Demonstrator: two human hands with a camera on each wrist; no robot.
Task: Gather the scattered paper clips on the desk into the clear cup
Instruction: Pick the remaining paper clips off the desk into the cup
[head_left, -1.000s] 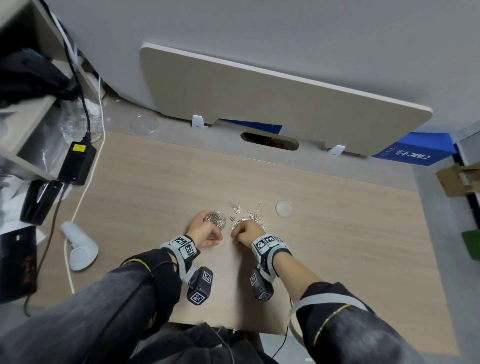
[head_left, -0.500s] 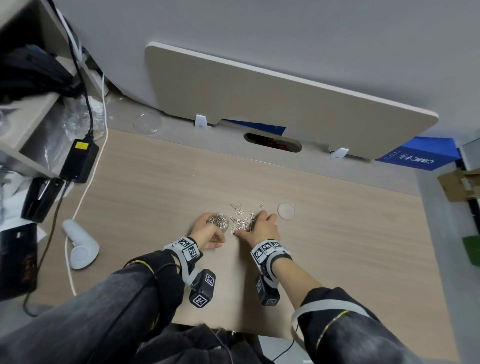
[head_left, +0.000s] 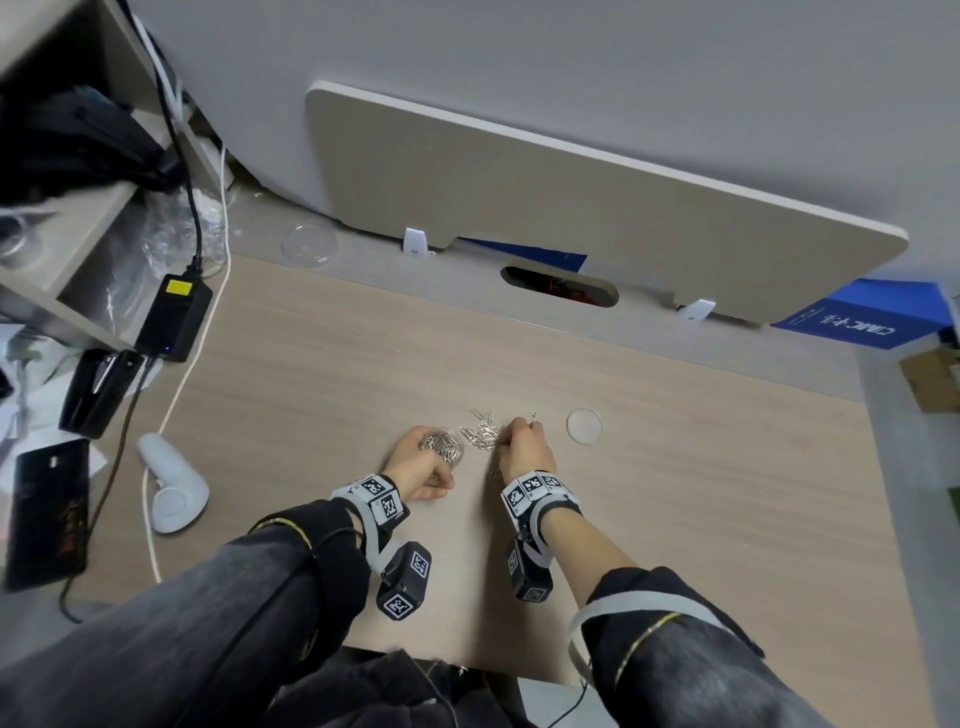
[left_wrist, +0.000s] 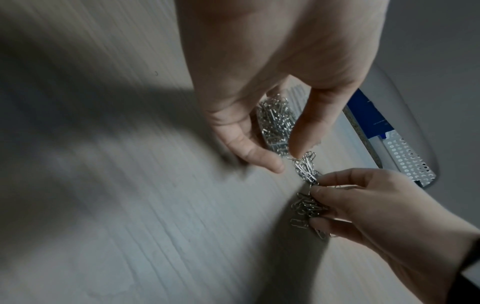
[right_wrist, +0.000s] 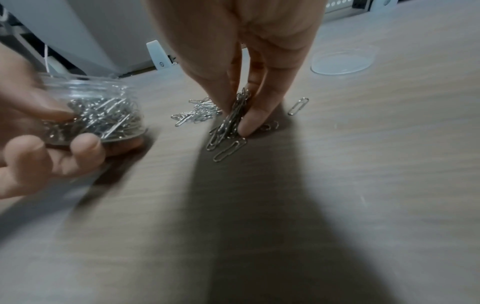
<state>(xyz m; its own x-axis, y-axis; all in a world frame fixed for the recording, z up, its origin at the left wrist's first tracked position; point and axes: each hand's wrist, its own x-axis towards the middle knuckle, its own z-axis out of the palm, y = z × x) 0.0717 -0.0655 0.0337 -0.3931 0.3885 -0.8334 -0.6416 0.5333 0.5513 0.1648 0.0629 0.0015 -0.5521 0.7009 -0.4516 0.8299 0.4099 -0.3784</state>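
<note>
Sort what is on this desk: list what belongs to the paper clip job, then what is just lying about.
Job:
- clear cup, part full, held by the left hand
- loose paper clips on the desk
- clip bunch pinched by the right hand
- single clip

Lying about:
- clear lid
- white controller
- black power adapter
- clear dish

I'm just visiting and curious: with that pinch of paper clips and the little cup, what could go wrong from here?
The right hand pinches a loose bunch of paper clips with some dangling, so a few may drop on the way. The clear cup, gripped by the left hand, already looks quite full, so clips could spill over. One stray clip lies apart and might be missed.
</note>
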